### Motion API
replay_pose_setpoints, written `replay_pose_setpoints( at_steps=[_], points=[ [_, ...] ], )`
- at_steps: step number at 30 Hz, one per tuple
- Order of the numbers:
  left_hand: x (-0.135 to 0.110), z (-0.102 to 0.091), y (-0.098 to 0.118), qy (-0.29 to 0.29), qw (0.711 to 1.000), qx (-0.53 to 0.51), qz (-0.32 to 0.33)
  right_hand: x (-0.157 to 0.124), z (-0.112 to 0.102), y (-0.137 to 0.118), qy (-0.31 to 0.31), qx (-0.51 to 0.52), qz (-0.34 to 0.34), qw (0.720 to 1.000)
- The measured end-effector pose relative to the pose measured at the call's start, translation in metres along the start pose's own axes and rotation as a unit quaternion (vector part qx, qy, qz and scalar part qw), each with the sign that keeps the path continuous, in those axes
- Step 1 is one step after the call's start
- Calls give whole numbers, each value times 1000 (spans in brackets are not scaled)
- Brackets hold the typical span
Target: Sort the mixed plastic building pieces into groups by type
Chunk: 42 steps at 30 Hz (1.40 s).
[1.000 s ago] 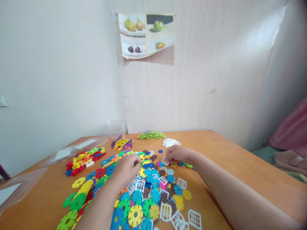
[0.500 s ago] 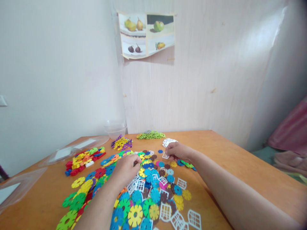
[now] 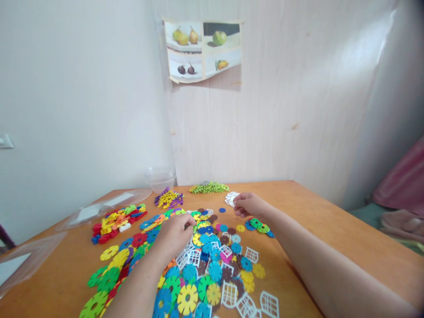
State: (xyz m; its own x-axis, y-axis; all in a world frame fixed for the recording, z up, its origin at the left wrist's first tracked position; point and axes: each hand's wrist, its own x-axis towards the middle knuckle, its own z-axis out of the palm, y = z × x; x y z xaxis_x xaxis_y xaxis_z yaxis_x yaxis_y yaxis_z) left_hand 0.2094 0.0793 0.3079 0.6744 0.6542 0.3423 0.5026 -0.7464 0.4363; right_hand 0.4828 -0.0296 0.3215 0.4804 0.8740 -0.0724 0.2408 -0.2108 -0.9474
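Observation:
My left hand point(image 3: 177, 232) hovers over the left part of a heap of colourful notched plastic discs point(image 3: 187, 299), fingers curled down and closed; whatever they pinch is hidden behind the hand. My right hand point(image 3: 250, 205) is at the far side, its fingertips together at the edge of a small pile of white window pieces point(image 3: 231, 198). A white piece at those fingertips blends into the pile, so its outline is hard to separate. More white window-shaped pieces point(image 3: 229, 294) lie scattered among the discs.
Red and yellow building blocks point(image 3: 114, 223) lie at left, purple and yellow pieces point(image 3: 168, 198) and green pieces point(image 3: 209, 188) farther back. Clear plastic tubs point(image 3: 160, 178) stand by the wall; clear lids point(image 3: 81, 216) lie left. Green and blue discs point(image 3: 261, 226) sit near my right forearm.
My right hand has carried a white window piece away from the heap, to the back and slightly right, up to the white pile. My left hand has stayed nearly in place.

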Motion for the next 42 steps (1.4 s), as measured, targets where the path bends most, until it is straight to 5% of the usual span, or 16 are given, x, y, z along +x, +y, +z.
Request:
replay_pose_setpoints(
  at_steps=[7, 15, 19, 25, 29, 36, 42],
  points=[
    [0, -3, 9, 13, 997, -76, -18, -13, 22, -12, -74, -118, -65, 988],
    [1, -12, 8, 99, 982, -152, -46, -27, 39, -19, -14, -191, -191, 963],
    [2, -17, 2, 167, 961, -206, -75, -40, 36, -19, 30, -219, -254, 942],
    [3, -38, -1, 280, 902, -277, -175, -82, 21, -1, -5, -230, -231, 945],
    [-3, -60, -35, 334, 882, -218, -251, -99, 8, 21, 9, -250, -221, 943],
    [-50, -100, -135, 382, 832, -94, -391, -102, 17, 18, 17, -238, -234, 942],
    [-75, -113, -184, 350, 821, -4, -450, -103, 25, 21, 6, -239, -231, 943]
  ],
)
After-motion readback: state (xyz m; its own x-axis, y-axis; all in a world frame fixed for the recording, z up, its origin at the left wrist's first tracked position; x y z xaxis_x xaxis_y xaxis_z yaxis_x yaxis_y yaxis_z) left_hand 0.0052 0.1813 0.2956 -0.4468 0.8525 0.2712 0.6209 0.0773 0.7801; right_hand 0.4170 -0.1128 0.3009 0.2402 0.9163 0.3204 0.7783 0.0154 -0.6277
